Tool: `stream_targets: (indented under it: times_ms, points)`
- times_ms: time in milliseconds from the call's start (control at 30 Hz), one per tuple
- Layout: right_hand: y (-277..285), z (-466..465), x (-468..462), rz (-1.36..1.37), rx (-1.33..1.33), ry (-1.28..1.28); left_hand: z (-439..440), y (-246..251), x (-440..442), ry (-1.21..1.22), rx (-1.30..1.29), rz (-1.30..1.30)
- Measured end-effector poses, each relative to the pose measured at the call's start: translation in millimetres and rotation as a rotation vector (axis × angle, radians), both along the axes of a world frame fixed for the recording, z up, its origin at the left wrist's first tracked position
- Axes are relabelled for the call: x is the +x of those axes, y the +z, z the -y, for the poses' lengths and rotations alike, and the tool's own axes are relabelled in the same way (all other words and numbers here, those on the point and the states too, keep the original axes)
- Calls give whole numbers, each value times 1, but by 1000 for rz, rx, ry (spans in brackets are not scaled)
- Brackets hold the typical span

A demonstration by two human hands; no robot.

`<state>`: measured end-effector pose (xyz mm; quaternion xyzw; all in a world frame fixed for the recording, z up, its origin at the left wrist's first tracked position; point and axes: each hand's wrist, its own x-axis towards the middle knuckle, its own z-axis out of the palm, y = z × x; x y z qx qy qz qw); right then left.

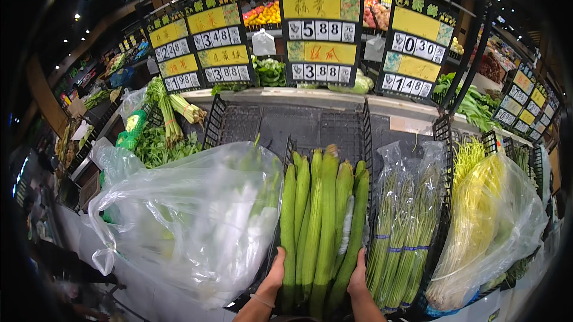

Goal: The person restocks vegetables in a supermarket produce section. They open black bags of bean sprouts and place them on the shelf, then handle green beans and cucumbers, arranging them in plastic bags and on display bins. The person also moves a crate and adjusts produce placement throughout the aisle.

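Observation:
Several long green luffas (315,228) lie side by side, stems pointing away from me, in a black plastic crate (368,134). My left hand (276,270) presses against the left side of the bunch, thumb pointing up. On the opposite side, my right hand (357,275) clasps the rightmost luffa. Between both palms the bunch is held together; my fingers are mostly hidden under and behind it. A whitish wrapped piece (347,225) shows among the luffas on the right.
A large clear plastic bag (179,214) of vegetables bulges at the left, close to my left hand. Bagged green stalks (403,232) tied with purple bands lie at the right, beside bagged yellow chives (479,214). Price signs (320,31) hang behind; celery (168,116) lies far left.

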<state>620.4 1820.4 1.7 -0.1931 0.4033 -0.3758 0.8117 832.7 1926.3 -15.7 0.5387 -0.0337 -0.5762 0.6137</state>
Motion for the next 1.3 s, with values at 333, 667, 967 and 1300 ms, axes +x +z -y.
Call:
stream_targets:
  times_ms: [333, 667, 967, 1300]
  points:
    - [-2, -3, -2, -33, 200, 119, 9, 16, -21, -21, -75, -238]
    - [-57, -14, -26, -213, -199, 274, 1, 23, -14, -352, -287, -85]
    - [39, -44, -38, -15, -366, 209, 1, 149, -9, -461, -533, 200]
    - [194, -92, 22, -46, -785, 227, -103, 296, 21, -451, -798, 728]
